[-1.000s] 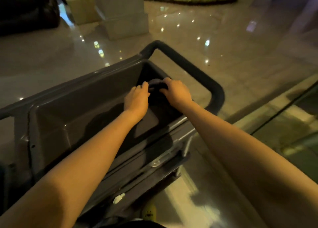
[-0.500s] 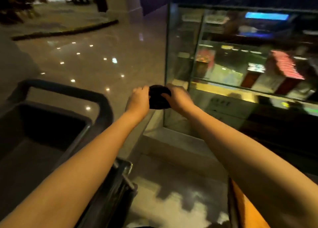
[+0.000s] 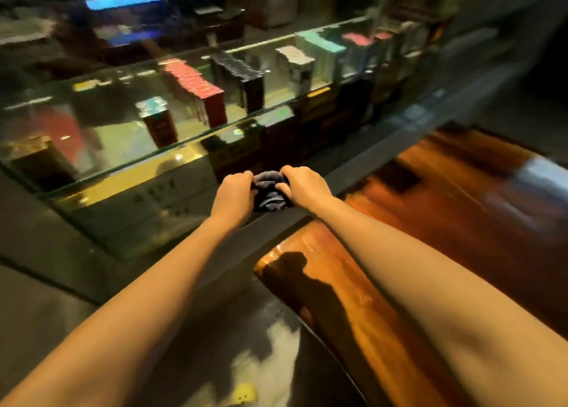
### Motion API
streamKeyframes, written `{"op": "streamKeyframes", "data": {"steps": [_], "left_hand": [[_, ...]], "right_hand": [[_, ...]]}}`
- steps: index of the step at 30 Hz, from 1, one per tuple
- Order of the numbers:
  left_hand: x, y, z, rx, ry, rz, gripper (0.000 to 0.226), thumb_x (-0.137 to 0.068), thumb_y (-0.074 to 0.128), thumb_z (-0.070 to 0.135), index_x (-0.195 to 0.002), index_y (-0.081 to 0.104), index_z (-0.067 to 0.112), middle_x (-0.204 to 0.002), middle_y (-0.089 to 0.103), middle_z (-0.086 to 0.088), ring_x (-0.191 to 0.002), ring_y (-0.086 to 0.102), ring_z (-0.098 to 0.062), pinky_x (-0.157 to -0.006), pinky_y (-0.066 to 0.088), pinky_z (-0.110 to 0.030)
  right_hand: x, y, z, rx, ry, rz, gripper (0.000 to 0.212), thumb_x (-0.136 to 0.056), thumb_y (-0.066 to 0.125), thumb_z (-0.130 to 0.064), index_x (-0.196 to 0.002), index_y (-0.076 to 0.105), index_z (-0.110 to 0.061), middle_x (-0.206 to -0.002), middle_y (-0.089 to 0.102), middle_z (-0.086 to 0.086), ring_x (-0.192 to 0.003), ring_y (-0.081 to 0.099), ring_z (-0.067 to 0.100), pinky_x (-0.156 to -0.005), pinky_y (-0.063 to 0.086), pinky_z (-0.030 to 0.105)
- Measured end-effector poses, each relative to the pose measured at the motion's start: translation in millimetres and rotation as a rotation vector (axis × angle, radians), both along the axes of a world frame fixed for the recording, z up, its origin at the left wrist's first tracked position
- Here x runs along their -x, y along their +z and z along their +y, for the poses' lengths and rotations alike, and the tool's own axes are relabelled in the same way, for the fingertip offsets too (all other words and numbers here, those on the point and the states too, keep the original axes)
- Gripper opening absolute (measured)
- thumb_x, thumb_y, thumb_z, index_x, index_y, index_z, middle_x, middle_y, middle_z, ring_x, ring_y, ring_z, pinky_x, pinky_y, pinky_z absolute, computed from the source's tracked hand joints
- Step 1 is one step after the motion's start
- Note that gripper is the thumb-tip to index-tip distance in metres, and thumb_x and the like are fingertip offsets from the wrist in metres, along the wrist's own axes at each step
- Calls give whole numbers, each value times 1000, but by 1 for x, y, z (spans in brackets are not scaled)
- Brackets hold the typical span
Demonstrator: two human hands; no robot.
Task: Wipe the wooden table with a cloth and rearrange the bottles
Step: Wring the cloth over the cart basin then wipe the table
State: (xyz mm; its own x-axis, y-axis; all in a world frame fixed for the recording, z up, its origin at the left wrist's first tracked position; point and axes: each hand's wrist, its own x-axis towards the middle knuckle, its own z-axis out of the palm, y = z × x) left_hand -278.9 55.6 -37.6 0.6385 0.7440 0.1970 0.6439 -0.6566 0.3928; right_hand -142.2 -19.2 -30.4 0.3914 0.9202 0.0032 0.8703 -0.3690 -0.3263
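A dark bunched cloth (image 3: 270,195) is held out in front of me between both hands. My left hand (image 3: 234,195) grips its left side and my right hand (image 3: 302,185) grips its right side. The cloth hangs in the air just past the far left corner of a glossy reddish wooden table (image 3: 436,243), which fills the lower right. No bottles are visible on the part of the table that shows.
A glass display case (image 3: 184,105) with several coloured boxes on its shelves runs across the left and top. A dark ledge (image 3: 384,160) separates it from the table. Shiny floor lies below, with a yellow shoe tip (image 3: 244,393) at the bottom edge.
I have lifted the cloth out of the grey cart and turned right. The cart has left the view, and the display case and wooden table have come in.
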Motion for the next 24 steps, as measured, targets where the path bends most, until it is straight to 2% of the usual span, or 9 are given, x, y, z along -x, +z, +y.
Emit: {"op": "streamKeyframes", "data": {"steps": [5, 10, 13, 16, 22, 24], "left_hand": [[-77, -10, -17, 55, -270, -78, 15, -83, 58, 11, -91, 67, 1, -95, 66, -21, -90, 58, -36, -71, 41, -37], [-132, -31, -53, 102, -470, -107, 15, -81, 58, 8, -89, 70, 4, -94, 67, -16, -91, 58, -30, -72, 37, -28], [-159, -44, -78, 115, -608, -74, 14, -79, 57, 3, -83, 70, 1, -90, 68, -17, -86, 59, -31, -72, 41, -31], [-184, -57, -101, 139, -729, -17, 14, -79, 55, 3, -81, 68, -1, -91, 67, -19, -88, 59, -32, -76, 43, -35], [-236, -68, -128, 221, -787, 23, 16, -83, 53, 2, -90, 65, -6, -104, 62, -22, -100, 54, -32, -80, 34, -26], [-252, -68, -131, 226, -785, 20, 19, -85, 51, 3, -94, 66, -7, -114, 60, -22, -108, 52, -32, -86, 34, -26]], "right_hand": [[-58, -5, -52, 61, -263, 14, 34, -93, 51, -36, -112, 55, -7, -119, 62, 20, -109, 58, 38, -80, 46, 40], [-81, -25, -115, 73, -489, 11, 32, -96, 48, -35, -109, 56, -8, -116, 64, 19, -104, 59, 38, -72, 42, 37], [-88, -42, -151, 90, -612, 52, 32, -98, 45, -34, -112, 55, -7, -115, 64, 18, -101, 59, 37, -69, 37, 34], [-99, -57, -181, 119, -698, 88, 34, -99, 43, -34, -114, 53, -6, -114, 63, 18, -99, 58, 37, -68, 39, 35], [-134, -67, -212, 98, -800, 120, 37, -99, 41, -36, -122, 52, -9, -116, 64, 15, -100, 59, 35, -72, 42, 36], [-147, -67, -214, 86, -824, 107, 36, -99, 41, -36, -123, 53, -10, -117, 63, 15, -103, 58, 35, -76, 45, 38]]}}
